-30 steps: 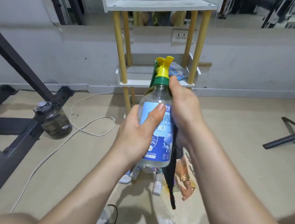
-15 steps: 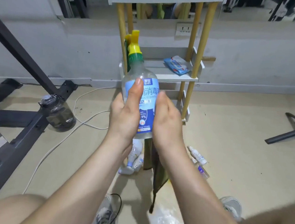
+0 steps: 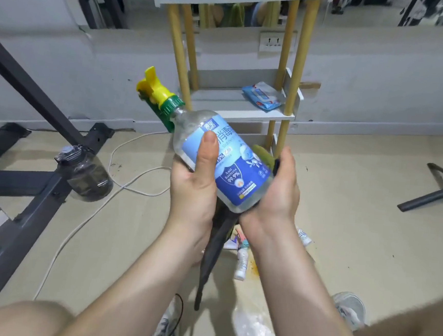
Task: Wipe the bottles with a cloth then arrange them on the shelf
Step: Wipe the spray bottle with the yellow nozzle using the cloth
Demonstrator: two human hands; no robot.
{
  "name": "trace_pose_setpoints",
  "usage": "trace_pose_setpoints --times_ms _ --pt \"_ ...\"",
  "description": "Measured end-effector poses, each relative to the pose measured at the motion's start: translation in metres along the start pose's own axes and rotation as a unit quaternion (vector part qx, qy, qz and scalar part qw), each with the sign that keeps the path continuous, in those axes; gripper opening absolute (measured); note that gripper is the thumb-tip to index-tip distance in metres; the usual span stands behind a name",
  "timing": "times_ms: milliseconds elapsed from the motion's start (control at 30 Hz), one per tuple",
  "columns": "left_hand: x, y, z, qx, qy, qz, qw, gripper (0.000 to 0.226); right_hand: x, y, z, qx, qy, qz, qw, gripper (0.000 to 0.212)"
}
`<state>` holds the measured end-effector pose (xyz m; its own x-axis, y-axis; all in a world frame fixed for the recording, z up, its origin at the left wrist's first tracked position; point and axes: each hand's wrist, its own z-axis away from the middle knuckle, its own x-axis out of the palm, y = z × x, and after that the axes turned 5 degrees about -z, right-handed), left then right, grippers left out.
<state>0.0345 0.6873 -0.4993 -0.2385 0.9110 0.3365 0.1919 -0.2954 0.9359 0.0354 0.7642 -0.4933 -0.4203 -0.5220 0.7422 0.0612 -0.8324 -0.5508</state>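
A clear spray bottle (image 3: 231, 163) with a blue label and a yellow-and-green trigger head is tilted, its head pointing up and left. My left hand (image 3: 195, 181) grips its body, thumb across the label. My right hand (image 3: 279, 194) cups the bottle's base with a dark cloth (image 3: 214, 250) pressed against it; the cloth hangs down between my wrists, a green edge showing by my fingers. The white shelf with wooden posts (image 3: 236, 110) stands just behind. Small white bottles (image 3: 241, 263) lie on the floor below my hands.
A blue wipes pack (image 3: 264, 99) lies on the shelf's middle tier. A dark water jug (image 3: 86, 174), a black metal frame (image 3: 24, 204) and a white cable (image 3: 123, 180) are on the left floor. A plastic bag (image 3: 254, 331) and my shoes are near my feet.
The bottle has gone from upright to tilted with its head leaning left. My right hand with the cloth has slid down to the bottle's base.
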Motion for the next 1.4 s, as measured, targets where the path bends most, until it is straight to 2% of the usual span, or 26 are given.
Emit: trace_pose_setpoints --times_ms 67,100,133,167,200,233,267,333,367,400,433,467,500,600,633,667,767,867,933,967,1067,1167,1267,1333,1400 --pt "0.002 0.001 -0.002 -0.034 0.026 0.012 0.999 0.069 0.003 -0.002 -0.007 -0.042 -0.01 0.017 0.999 0.035" --pt "0.003 0.001 -0.004 -0.046 0.052 0.024 0.997 0.069 0.003 0.005 -0.009 -0.098 -0.025 0.08 0.992 0.032" --pt "0.002 0.001 -0.008 -0.057 0.076 0.035 0.995 0.069 0.001 0.015 -0.008 -0.174 -0.049 0.182 0.967 0.032" --pt "0.001 0.001 -0.011 -0.062 0.092 0.031 0.993 0.067 -0.004 0.026 -0.003 -0.247 -0.079 0.312 0.914 0.04" --pt "-0.001 0.001 -0.014 -0.071 0.101 0.012 0.992 0.061 -0.012 0.041 0.002 -0.316 -0.106 0.431 0.839 0.05" --pt "-0.003 0.001 -0.016 -0.086 0.109 -0.007 0.99 0.054 -0.019 0.048 0.01 -0.359 -0.131 0.509 0.771 0.057" --pt "-0.006 0.001 -0.017 -0.109 0.119 -0.017 0.987 0.051 -0.026 0.05 0.015 -0.377 -0.154 0.559 0.722 0.062" --pt "-0.008 0.004 -0.016 -0.156 0.127 -0.001 0.98 0.049 -0.031 0.041 0.023 -0.384 -0.187 0.625 0.654 0.062" --pt "-0.008 0.006 -0.017 -0.164 0.128 0.003 0.978 0.048 -0.03 0.031 0.026 -0.37 -0.202 0.647 0.635 0.059" --pt "-0.008 0.009 -0.019 -0.164 0.126 -0.002 0.978 0.048 -0.027 0.019 0.025 -0.349 -0.214 0.659 0.631 0.057" --pt "-0.008 0.011 -0.02 -0.162 0.123 -0.009 0.979 0.048 -0.026 0.009 0.025 -0.331 -0.207 0.665 0.636 0.06" --pt "-0.007 0.012 -0.02 -0.159 0.121 -0.017 0.98 0.048 -0.026 0.001 0.023 -0.324 -0.18 0.656 0.657 0.064" --pt "-0.006 0.013 -0.02 -0.157 0.12 -0.022 0.98 0.048 -0.026 -0.007 0.022 -0.308 -0.148 0.626 0.701 0.063" --pt "-0.005 0.012 -0.019 -0.16 0.111 -0.023 0.981 0.049 -0.027 -0.021 0.011 -0.187 -0.128 0.407 0.885 0.029" --pt "-0.005 0.012 -0.018 -0.157 0.106 -0.02 0.982 0.049 -0.028 -0.02 0.01 -0.14 -0.141 0.339 0.919 0.021" --pt "-0.004 0.012 -0.017 -0.154 0.098 -0.021 0.983 0.049 -0.03 -0.017 0.009 -0.122 -0.159 0.305 0.931 0.019" --pt "-0.005 0.012 -0.013 -0.145 0.042 -0.045 0.988 0.04 -0.031 -0.007 0.012 -0.164 -0.205 0.288 0.921 0.027" --pt "-0.005 0.009 -0.004 -0.149 -0.035 -0.073 0.986 0.036 -0.018 -0.012 0.002 -0.256 -0.233 0.29 0.893 0.041" --pt "-0.005 0.006 -0.001 -0.132 -0.07 -0.126 0.981 0.044 -0.008 -0.018 -0.012 -0.301 -0.239 0.323 0.865 0.043" --pt "-0.005 0.005 0.0 -0.121 -0.087 -0.151 0.977 0.052 -0.003 -0.021 -0.017 -0.296 -0.241 0.328 0.864 0.042" --pt "-0.003 0.011 0.0 -0.088 -0.111 -0.205 0.969 0.063 0.004 -0.026 -0.024 -0.249 -0.218 0.302 0.894 0.04" --pt "-0.004 0.017 0.002 -0.038 -0.134 -0.306 0.942 0.059 0.011 -0.042 -0.03 -0.135 -0.178 0.26 0.939 0.044" --pt "-0.001 0.029 0.009 0.038 -0.136 -0.454 0.88 0.057 0.017 -0.056 -0.026 -0.12 -0.173 0.273 0.939 0.029" --pt "0.003 0.035 0.012 0.089 -0.112 -0.578 0.803 0.071 0.016 -0.049 -0.015 -0.167 -0.137 0.292 0.932 0.028" --pt "0.004 0.034 0.011 0.142 -0.083 -0.686 0.708 0.084 0.008 -0.035 -0.007 -0.225 -0.119 0.358 0.898 0.031"
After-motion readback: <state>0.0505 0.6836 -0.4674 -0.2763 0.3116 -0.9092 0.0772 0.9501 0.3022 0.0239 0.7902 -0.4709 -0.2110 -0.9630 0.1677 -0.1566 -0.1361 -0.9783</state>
